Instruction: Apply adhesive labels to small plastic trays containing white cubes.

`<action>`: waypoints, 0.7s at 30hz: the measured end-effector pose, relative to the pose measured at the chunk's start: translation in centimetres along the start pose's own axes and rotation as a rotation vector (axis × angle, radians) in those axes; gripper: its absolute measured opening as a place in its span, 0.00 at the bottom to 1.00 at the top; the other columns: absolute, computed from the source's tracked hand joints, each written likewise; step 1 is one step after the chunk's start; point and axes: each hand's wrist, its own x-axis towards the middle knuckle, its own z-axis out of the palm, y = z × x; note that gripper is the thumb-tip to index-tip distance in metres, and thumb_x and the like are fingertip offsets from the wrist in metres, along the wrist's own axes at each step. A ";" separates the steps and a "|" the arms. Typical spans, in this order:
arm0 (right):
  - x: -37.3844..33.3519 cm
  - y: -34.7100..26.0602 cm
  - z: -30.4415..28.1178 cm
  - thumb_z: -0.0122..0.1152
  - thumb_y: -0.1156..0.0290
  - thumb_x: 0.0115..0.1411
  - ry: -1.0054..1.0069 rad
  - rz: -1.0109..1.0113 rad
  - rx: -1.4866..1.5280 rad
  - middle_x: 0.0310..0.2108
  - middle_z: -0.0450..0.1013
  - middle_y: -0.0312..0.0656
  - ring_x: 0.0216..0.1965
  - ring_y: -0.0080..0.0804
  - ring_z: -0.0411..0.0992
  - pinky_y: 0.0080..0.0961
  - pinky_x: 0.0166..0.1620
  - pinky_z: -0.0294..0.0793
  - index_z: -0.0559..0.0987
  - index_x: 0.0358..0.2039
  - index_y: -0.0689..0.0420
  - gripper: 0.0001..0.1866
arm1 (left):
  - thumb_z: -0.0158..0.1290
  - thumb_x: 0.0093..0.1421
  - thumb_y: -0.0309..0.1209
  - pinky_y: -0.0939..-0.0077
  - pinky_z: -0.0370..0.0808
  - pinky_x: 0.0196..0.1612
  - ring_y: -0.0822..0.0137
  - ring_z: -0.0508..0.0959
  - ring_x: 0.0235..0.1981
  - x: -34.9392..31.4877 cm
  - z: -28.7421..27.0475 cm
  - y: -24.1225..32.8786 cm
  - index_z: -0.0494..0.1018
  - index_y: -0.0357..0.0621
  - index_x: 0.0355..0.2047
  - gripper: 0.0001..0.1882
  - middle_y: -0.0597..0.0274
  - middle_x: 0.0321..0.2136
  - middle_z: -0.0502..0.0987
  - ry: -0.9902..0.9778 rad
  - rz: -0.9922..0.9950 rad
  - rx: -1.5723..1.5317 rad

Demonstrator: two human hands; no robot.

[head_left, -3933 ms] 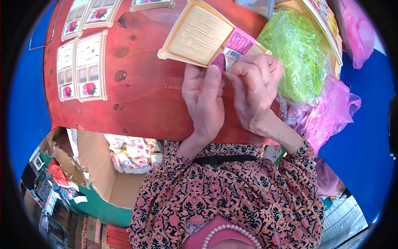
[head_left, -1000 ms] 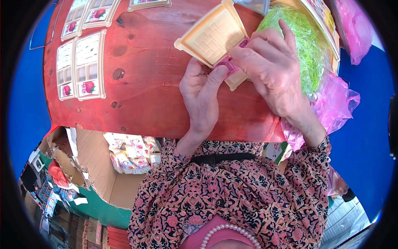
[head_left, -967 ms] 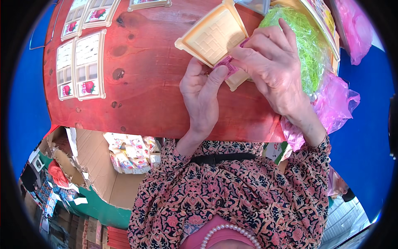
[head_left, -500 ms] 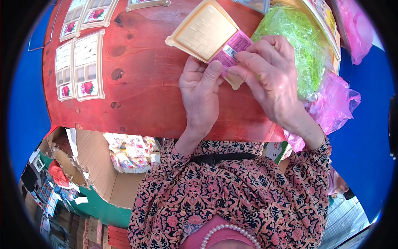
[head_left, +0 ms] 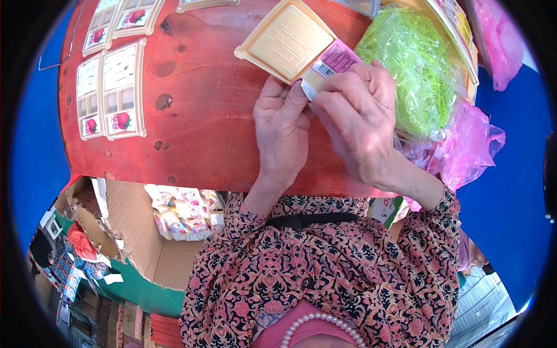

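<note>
A cream plastic tray (head_left: 284,40), its ribbed underside toward me, is tilted above the red table. My left hand (head_left: 282,130) grips its near edge, thumb on top and fingers beneath. A pink label (head_left: 336,58) with a barcode lies across the tray's right part. At its near end the label curls up, and its white back shows beside my left thumb. My right hand (head_left: 361,116) is closed in a pinch on this lifted end. The right fingers cover the tray's near right corner.
Filled trays with strawberry pictures (head_left: 122,87) lie at the left of the red table (head_left: 197,133). On the right are a bag of green shredded filler (head_left: 409,69) and pink plastic bags (head_left: 464,142). Below the table edge, a cardboard box (head_left: 130,214) holds small packets (head_left: 185,211).
My right hand has moved left and toward me along the label. The label's near end, flat before, now curls up with its white back showing. The tray has shifted slightly right.
</note>
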 end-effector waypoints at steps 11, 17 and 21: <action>1.3 1.2 -1.1 0.57 0.77 0.41 -0.027 -0.068 0.154 0.26 0.71 0.39 0.32 0.36 0.69 0.31 0.36 0.69 0.75 0.31 0.60 0.12 | 0.43 0.63 0.27 0.76 0.74 0.44 0.70 0.74 0.41 -0.1 -0.3 0.1 0.62 0.36 0.50 0.15 0.58 0.43 0.72 -0.100 -0.047 0.011; 2.7 2.2 -1.6 0.60 0.77 0.42 -0.123 -0.078 0.167 0.27 0.69 0.41 0.31 0.38 0.67 0.28 0.33 0.68 0.75 0.31 0.59 0.12 | 0.48 0.60 0.25 0.77 0.74 0.41 0.73 0.75 0.36 -0.2 0.2 0.0 0.65 0.36 0.45 0.13 0.60 0.37 0.74 -0.004 -0.005 0.035; 3.3 2.7 -2.2 0.64 0.76 0.41 -0.133 -0.005 0.124 0.27 0.67 0.40 0.31 0.38 0.65 0.29 0.33 0.67 0.75 0.30 0.58 0.13 | 0.48 0.59 0.24 0.78 0.74 0.41 0.74 0.75 0.36 -0.2 0.5 0.1 0.65 0.36 0.45 0.13 0.60 0.37 0.74 0.008 0.000 0.021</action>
